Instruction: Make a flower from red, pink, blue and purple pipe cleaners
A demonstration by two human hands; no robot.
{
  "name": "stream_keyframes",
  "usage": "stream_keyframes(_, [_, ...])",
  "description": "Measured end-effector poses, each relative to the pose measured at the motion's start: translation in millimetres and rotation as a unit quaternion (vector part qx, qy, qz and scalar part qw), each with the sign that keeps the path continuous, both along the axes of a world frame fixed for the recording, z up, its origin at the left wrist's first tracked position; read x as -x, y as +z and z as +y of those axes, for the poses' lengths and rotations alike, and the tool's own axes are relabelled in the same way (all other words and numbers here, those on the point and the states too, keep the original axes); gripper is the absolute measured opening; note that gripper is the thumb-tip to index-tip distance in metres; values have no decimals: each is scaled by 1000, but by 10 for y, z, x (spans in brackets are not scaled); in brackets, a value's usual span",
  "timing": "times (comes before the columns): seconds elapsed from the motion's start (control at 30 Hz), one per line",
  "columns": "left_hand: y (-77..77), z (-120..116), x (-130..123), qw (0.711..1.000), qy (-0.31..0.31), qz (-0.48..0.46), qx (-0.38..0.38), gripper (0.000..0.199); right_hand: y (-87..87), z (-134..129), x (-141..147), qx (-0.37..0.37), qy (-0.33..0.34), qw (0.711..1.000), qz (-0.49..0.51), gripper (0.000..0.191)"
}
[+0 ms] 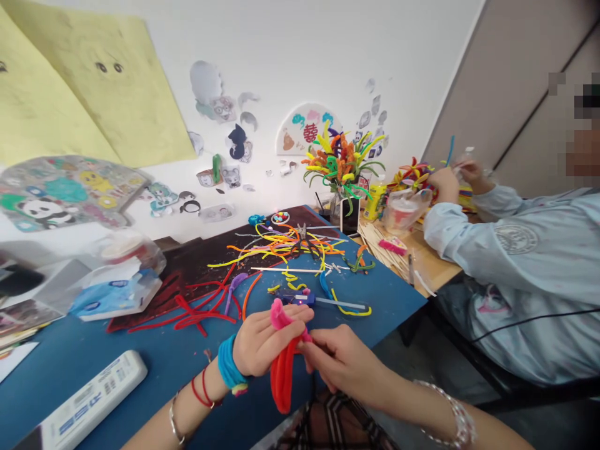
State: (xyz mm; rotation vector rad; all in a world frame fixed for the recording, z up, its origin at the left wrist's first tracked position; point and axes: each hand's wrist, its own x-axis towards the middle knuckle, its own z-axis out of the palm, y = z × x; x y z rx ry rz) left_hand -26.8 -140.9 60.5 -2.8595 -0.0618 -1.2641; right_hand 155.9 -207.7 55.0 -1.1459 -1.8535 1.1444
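My left hand (265, 340) and my right hand (340, 362) meet above a blue cutting mat (154, 356). Together they hold a bent pink pipe cleaner (280, 315) and a long orange-red pipe cleaner loop (282, 381), which hangs below them. My right fingertips pinch where the two join. Just beyond my left hand lies a small blue glue gun (300, 300) with a thin rod. A tangle of yellow, orange and white pipe cleaners (281, 250) surrounds a pair of pliers (302, 240).
Red pipe cleaners (197, 310) lie on a dark mat at left, near a tissue pack (115, 295). A white power strip (89, 397) sits at lower left. A co-worker's hands (457, 181) work at a wooden table on the right, beyond a pipe-cleaner bouquet (340, 165).
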Motion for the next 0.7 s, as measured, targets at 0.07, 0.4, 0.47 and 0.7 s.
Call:
stream_keyframes(0.07, [-8,7,12,1000,-5,2,5,30,53,39,-22,168,70,979,90,35])
stream_keyframes(0.4, [50,-15,-11,1000,-6,-2,-7,32,-51,140,-53,370,164,830,384,21])
stream_keyframes(0.47, [51,-12,-1,1000,-3,0,-3,32,-43,123,-41,380,157,813,413,23])
stream_keyframes(0.7, [55,-10,-5,1000,-4,4,-16,28,-73,106,-37,379,107,819,417,27])
